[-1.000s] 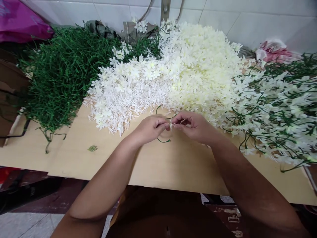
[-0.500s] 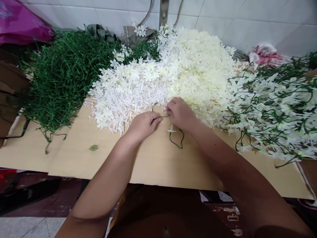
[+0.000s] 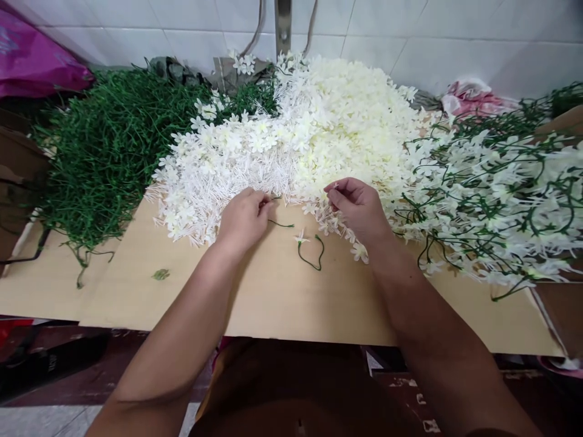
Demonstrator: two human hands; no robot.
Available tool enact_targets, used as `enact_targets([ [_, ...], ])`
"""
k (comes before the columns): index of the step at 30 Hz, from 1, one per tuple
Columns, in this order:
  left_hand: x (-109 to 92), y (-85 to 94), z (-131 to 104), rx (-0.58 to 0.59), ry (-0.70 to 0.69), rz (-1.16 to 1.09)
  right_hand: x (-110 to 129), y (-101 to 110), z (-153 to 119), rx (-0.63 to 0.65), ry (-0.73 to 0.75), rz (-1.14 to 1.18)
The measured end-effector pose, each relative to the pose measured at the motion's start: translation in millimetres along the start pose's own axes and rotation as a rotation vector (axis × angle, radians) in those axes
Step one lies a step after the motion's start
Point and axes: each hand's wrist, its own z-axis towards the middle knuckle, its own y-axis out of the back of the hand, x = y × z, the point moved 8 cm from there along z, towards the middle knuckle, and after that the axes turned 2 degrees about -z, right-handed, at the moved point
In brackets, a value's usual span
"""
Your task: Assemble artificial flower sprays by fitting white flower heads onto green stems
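Closed fingers of my left hand (image 3: 246, 220) grip a thin green artificial stem (image 3: 282, 224), whose end sticks out to the right. To its right, my right hand (image 3: 357, 206) pinches something small and whitish at its fingertips, too small to make out, beside the heap of cream flower heads (image 3: 359, 127). Between and below the hands, a curved green stem with a white flower (image 3: 320, 258) lies on the cardboard. White flower pieces with thin stalks (image 3: 218, 194) are piled just beyond my left hand.
A mound of green stems (image 3: 113, 145) is at the left. Flowers joined to green stems (image 3: 496, 200) are heaped at the right. Brown cardboard (image 3: 273, 303) covers the work surface, with a small leaf-like scrap (image 3: 161, 274) on it. A tiled wall (image 3: 410, 36) stands behind.
My hands have moved apart: the right went rightward to the flower heads and let go of the stem, while the left still grips it. The view has shifted slightly.
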Motion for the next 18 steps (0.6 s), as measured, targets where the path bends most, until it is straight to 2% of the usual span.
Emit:
enact_targets([
  [2, -20, -1.6, 11, -0.043, -0.07, 0.01, -2, 2, 0, -0.014, -0.009, 0.053],
  [5, -48, -20.7, 35, -0.006, -0.157, 0.133, -2, 0, 1, -0.02, -0.01, 0.084],
  [7, -56, -33.7, 49, 0.035, -0.163, 0.209, -1, -1, 0, -0.025, -0.009, 0.101],
  [10, -55, -39.1, 59, 0.064, -0.144, 0.222, 2, -4, -2, -0.019, 0.005, 0.124],
  [15, -37, -18.3, 58, 0.012, -0.061, 0.165, 1, -9, -4, -0.016, 0.009, 0.128],
  [18, -35, -16.8, 56, 0.023, -0.102, 0.138, 0, -12, -4, -0.018, 0.008, 0.121],
])
